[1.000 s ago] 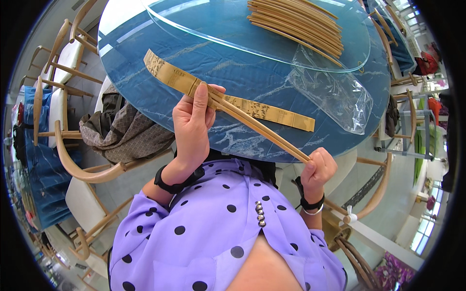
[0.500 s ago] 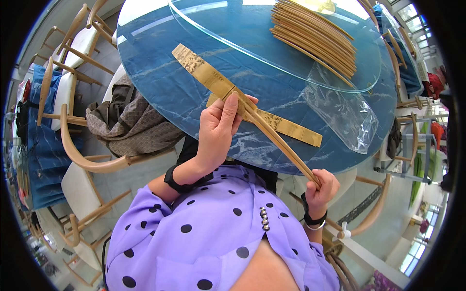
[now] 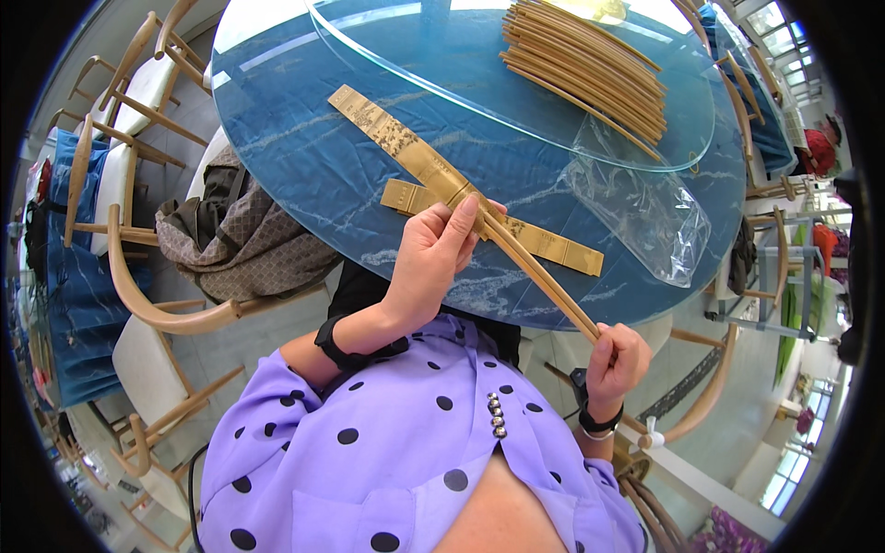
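Between finger and thumb, my left hand point(image 3: 433, 258) pinches the lower end of a gold printed paper chopstick sleeve point(image 3: 392, 136). A pair of light wooden chopsticks point(image 3: 544, 276) runs from that end toward the lower right; their upper ends are hidden in the sleeve and behind my fingers. My right hand point(image 3: 618, 364) is closed around the chopsticks' other ends, just off the table's near edge. Under my left hand, more gold paper sleeve point(image 3: 567, 252) lies flat on the blue table; how many pieces it is I cannot tell.
The round blue marbled table point(image 3: 286, 138) carries a glass turntable point(image 3: 406, 69). A pile of chopsticks point(image 3: 590, 74) lies on the turntable, beside a crumpled clear plastic bag point(image 3: 650, 217). Left of me, a brown patterned bag point(image 3: 249, 230) rests on a wooden chair point(image 3: 138, 276).
My left hand and the sleeve have slid down along the chopsticks to the right, so less of the chopsticks shows. My right hand stays nearly in place.
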Demonstrator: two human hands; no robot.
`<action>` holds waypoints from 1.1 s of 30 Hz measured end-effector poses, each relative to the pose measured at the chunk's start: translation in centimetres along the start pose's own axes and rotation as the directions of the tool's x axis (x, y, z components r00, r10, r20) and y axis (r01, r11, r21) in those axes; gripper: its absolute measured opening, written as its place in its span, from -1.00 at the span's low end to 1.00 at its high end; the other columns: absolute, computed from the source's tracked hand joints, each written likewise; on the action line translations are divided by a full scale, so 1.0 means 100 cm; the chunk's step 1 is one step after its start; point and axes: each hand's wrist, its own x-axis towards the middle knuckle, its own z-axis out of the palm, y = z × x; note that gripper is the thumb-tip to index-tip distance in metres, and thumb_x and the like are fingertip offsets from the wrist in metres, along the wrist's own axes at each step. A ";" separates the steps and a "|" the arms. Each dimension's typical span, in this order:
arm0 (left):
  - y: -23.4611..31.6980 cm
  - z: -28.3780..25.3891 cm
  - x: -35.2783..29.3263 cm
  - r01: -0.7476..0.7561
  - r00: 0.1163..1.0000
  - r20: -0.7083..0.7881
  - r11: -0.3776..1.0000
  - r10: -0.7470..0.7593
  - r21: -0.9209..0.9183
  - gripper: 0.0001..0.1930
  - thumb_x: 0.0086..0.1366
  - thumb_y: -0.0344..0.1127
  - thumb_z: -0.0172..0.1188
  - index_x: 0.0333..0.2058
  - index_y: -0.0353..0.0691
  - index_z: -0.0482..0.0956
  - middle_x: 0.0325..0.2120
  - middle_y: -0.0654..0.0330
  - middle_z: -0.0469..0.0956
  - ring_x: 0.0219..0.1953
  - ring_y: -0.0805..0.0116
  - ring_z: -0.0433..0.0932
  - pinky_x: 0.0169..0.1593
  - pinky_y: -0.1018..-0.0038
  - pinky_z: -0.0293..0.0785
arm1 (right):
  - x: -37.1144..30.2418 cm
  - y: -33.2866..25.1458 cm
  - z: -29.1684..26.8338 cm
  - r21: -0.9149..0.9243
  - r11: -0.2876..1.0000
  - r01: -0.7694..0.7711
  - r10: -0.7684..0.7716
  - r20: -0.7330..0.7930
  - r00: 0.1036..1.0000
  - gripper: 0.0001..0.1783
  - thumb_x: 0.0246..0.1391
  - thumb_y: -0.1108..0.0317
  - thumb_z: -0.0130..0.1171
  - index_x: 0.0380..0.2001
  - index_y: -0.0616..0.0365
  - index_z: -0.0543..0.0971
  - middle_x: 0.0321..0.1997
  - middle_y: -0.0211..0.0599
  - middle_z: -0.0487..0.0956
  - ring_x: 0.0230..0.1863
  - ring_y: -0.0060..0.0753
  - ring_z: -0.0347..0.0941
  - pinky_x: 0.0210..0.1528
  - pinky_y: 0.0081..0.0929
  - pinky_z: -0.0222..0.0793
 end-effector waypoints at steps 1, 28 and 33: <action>0.000 0.000 0.000 -0.003 1.000 -0.010 0.999 0.003 -0.038 -0.57 0.57 -0.08 -0.05 -0.13 -0.35 0.64 -0.72 0.51 0.14 -0.67 0.73 -0.04 -0.58 0.64 -0.10 | 0.000 0.001 0.001 0.001 1.000 0.000 0.000 -0.006 1.000 -0.92 0.14 0.53 0.19 -0.38 0.20 0.48 -0.65 -0.32 0.43 -0.72 -0.35 0.26 -0.61 -0.45 0.14; -0.012 -0.009 0.000 -0.050 0.995 -0.086 0.993 0.041 -0.109 -0.67 0.54 -0.12 0.03 -0.26 -0.24 0.61 -0.67 0.49 0.23 -0.65 0.74 0.03 -0.58 0.65 -0.07 | 0.005 -0.009 0.004 0.033 0.999 -0.013 0.013 -0.004 1.000 -0.91 0.14 0.53 0.22 -0.41 0.21 0.50 -0.67 -0.33 0.40 -0.74 -0.36 0.24 -0.63 -0.46 0.12; -0.012 -0.006 0.002 -0.110 0.988 -0.116 0.991 0.102 -0.072 -0.66 0.54 -0.12 0.03 -0.31 -0.25 0.58 -0.66 0.48 0.27 -0.66 0.74 0.02 -0.59 0.64 -0.07 | 0.005 -0.006 0.005 0.058 0.998 -0.012 0.013 -0.016 1.000 -0.90 0.15 0.52 0.22 -0.41 0.21 0.49 -0.66 -0.34 0.40 -0.73 -0.36 0.24 -0.63 -0.45 0.12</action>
